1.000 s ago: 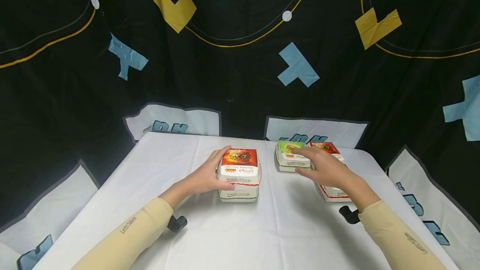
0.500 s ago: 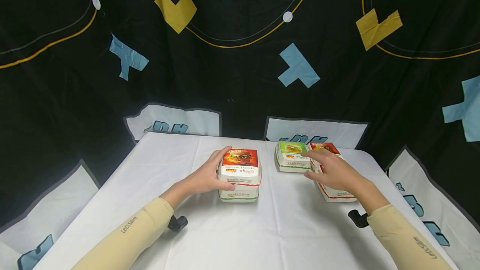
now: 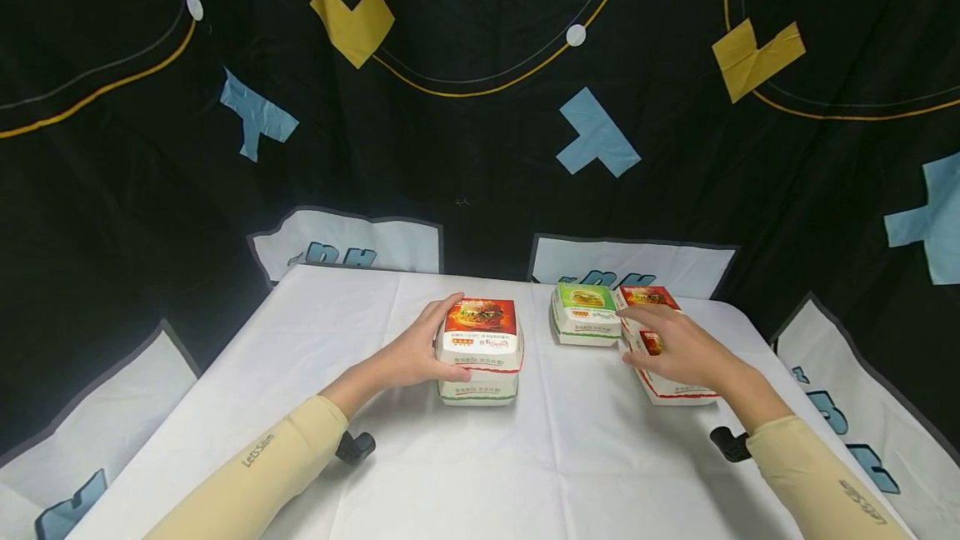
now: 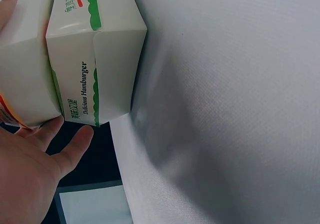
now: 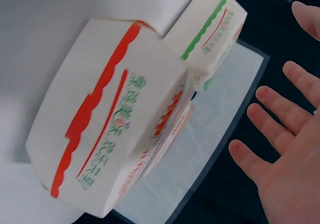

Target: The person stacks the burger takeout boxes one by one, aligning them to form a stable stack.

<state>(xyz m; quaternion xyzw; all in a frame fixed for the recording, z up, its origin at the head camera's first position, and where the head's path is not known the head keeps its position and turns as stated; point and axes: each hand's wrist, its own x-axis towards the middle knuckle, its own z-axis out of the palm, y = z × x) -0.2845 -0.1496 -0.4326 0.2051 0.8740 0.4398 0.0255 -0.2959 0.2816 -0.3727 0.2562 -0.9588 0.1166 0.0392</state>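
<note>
Near the table's middle stand two stacked paper hamburger boxes. A red-topped hamburger box (image 3: 480, 333) sits on a green-trimmed hamburger box (image 3: 478, 392). My left hand (image 3: 416, 352) holds the stack from its left, thumb at the front and fingers toward the back. In the left wrist view, fingertips lie along the edges of the lower box (image 4: 117, 53). To the right, my right hand (image 3: 678, 350) hovers over a near red-trimmed box (image 3: 675, 394), partly covering it. The right wrist view shows the right hand (image 5: 295, 144) with spread fingers, apart from the red-trimmed box (image 5: 110, 108).
A green-topped box (image 3: 587, 315) stands at the back right, beside another red-topped box (image 3: 647, 297). The white cloth-covered table (image 3: 450, 473) ends before a black curtain (image 3: 465, 157) with taped shapes. Black wrist straps (image 3: 729, 444) show under both sleeves.
My right hand has moved rightward, off the green-topped box and over the red-trimmed boxes. The left hand and its stack have stayed in place.
</note>
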